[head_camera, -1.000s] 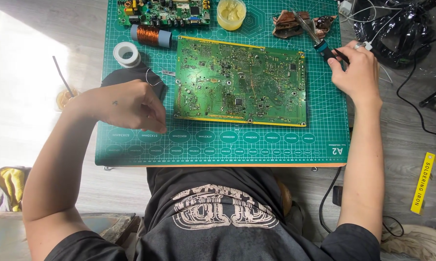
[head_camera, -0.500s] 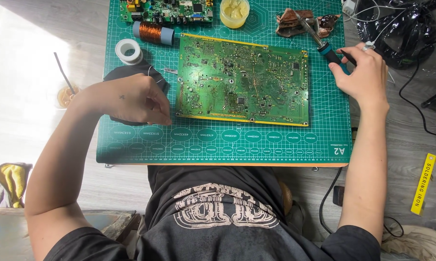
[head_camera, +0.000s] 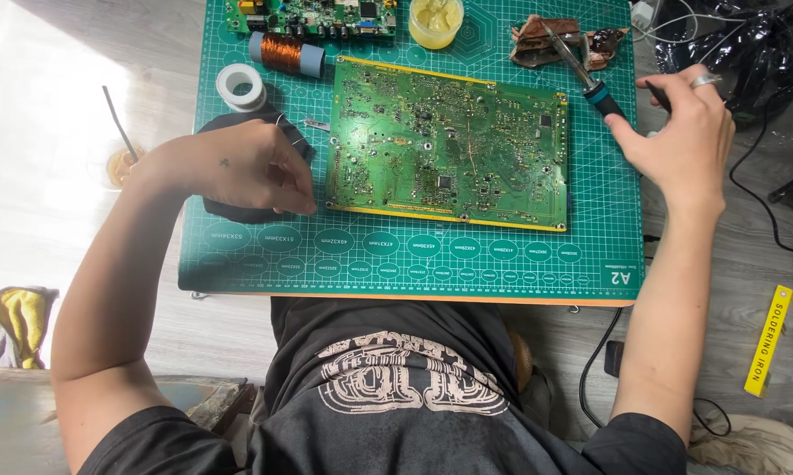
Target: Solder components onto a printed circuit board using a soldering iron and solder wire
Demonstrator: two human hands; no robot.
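Observation:
A large green circuit board (head_camera: 445, 145) lies flat in the middle of a green cutting mat (head_camera: 414, 255). My left hand (head_camera: 238, 167) rests left of the board over a black round pad (head_camera: 229, 211), fingers curled; a thin silvery solder wire (head_camera: 292, 132) arcs out from its knuckles. My right hand (head_camera: 687, 132) is at the mat's right edge, thumb and forefinger around the rear of a blue-handled soldering iron (head_camera: 600, 92). The iron's tip lies on a brown, burnt-looking rest (head_camera: 546, 40).
At the mat's far edge are a smaller circuit board (head_camera: 313, 13), a copper wire coil (head_camera: 284, 54), a white tape roll (head_camera: 240, 85) and a yellow flux jar (head_camera: 435, 19). Black cables (head_camera: 748, 44) pile up at the right; a yellow box (head_camera: 768, 339) lies on the floor.
My right hand has shifted right and slightly back with the iron, whose tip now lies on the brown rest. My left hand has stayed almost where it was.

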